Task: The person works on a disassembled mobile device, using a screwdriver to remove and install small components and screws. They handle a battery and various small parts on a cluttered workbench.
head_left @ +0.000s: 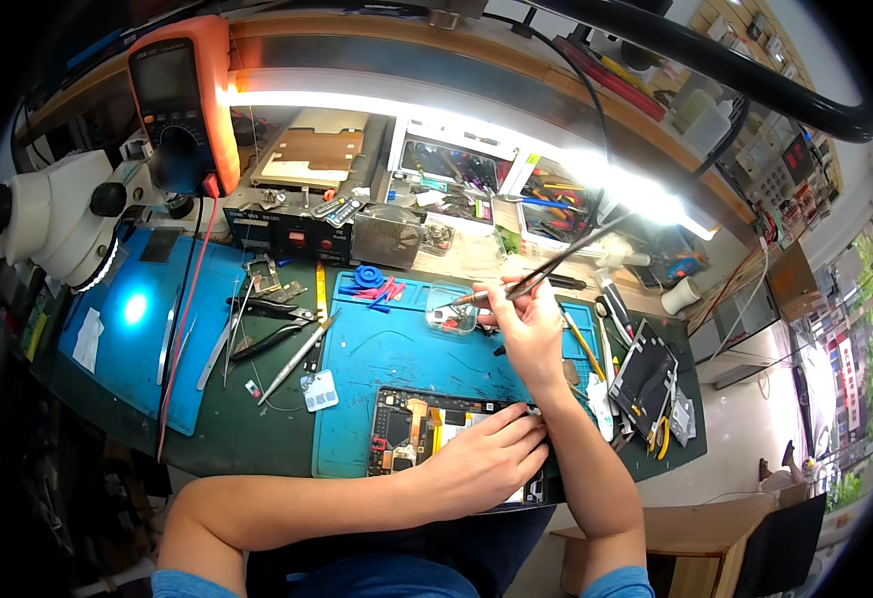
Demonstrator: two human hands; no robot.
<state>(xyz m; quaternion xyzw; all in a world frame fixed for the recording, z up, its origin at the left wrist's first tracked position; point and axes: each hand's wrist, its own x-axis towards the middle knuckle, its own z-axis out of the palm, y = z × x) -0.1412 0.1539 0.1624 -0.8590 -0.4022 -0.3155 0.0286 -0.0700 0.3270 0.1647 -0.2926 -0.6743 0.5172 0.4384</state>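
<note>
Blue silicone work mat (397, 349) covers the middle of the dark green bench (257, 429), and the opened smartphone with exposed circuit board and flex cables (407, 431) lies at the mat's near edge, directly in front of the person. The phone's long axis runs left to right across the bench; its board end points to the person's left, while the other end is hidden under the hand.

The left hand (486, 460) rests flat on the right part of the phone, fingers together and extended, pressing the body down; it grips nothing.

The right hand (528, 324) is raised above the far right part of the mat, closed in a pinch around a slim metal-tipped tool with a brownish shaft (486, 295). The tool's long axis is nearly level, its tip pointing to the person's left toward a small clear plastic dish (451, 311) on the mat. Whether the tip touches the dish cannot be told.

Left of the mat lie black-handled tweezers and pliers (272, 329). An orange multimeter (182, 100) stands at the far left, beside a white stereo microscope (58, 214) over a second blue mat (147, 329).
</note>
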